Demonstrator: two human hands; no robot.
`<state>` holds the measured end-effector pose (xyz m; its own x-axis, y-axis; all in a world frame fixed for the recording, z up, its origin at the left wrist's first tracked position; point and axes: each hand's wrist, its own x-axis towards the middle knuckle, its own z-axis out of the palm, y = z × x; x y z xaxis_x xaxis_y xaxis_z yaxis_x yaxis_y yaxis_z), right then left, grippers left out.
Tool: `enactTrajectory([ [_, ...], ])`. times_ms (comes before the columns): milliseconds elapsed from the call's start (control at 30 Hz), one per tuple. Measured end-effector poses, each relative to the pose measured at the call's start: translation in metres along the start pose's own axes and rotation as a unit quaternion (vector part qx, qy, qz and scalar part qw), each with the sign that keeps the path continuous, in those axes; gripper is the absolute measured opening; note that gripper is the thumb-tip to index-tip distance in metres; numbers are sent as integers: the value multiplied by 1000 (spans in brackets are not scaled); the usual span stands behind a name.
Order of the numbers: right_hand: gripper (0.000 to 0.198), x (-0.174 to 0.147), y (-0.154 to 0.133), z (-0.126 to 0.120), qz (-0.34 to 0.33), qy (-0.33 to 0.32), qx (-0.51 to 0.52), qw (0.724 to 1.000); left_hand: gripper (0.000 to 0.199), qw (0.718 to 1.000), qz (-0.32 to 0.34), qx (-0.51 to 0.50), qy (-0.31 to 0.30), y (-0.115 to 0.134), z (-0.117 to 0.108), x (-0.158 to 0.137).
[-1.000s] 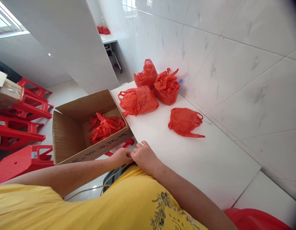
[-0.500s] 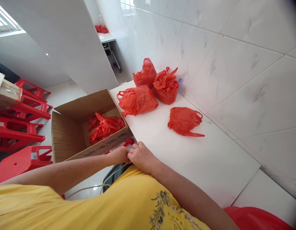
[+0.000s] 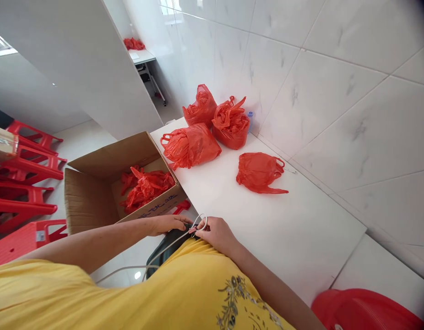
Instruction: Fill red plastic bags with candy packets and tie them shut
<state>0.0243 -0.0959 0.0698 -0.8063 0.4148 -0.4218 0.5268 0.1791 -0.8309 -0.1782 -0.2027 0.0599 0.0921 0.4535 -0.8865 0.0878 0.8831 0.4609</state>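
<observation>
In front of my waist, a white cable curves up into a small loop, with a small pink clip on it at the hem of the yellow shirt. The fingers of my right hand are closed on the looped cable beside the clip. My left hand lies just left of the clip, its fingers stretched out and holding nothing that I can see. An open cardboard box near my left forearm holds crumpled red plastic bags.
On the white table lies a flat red bag. Full red bags stand at its far end near a blue-capped bottle. Red stools line the left; a red chair is at lower right. A tiled wall borders the table.
My hands have come apart at my waist. The cable loop and pink clip now show between them, and the left hand's fingers have opened out. The view has shifted slightly.
</observation>
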Motion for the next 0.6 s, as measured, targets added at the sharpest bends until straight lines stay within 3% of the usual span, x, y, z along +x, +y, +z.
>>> enactTrajectory([
  [233, 9, 17, 0, 10, -115, 2, -103, 988, 47, 974, 54, -207, -77, -7, 10, -3],
  [333, 7, 21, 6, 13, -161, -12, -105, 981, 47, 969, 47, -223, -94, -9, 8, -1],
  [467, 7, 23, 8, 14, -162, -7, -83, 983, 50, 972, 41, -206, -105, -7, 5, -2],
  [533, 6, 21, 8, 11, -142, -11, -53, 988, 50, 977, 39, -186, -95, -4, 6, 0],
  [600, 8, 16, 11, 4, -109, -22, -4, 994, 46, 984, 63, -169, -5, 1, 8, 6],
])
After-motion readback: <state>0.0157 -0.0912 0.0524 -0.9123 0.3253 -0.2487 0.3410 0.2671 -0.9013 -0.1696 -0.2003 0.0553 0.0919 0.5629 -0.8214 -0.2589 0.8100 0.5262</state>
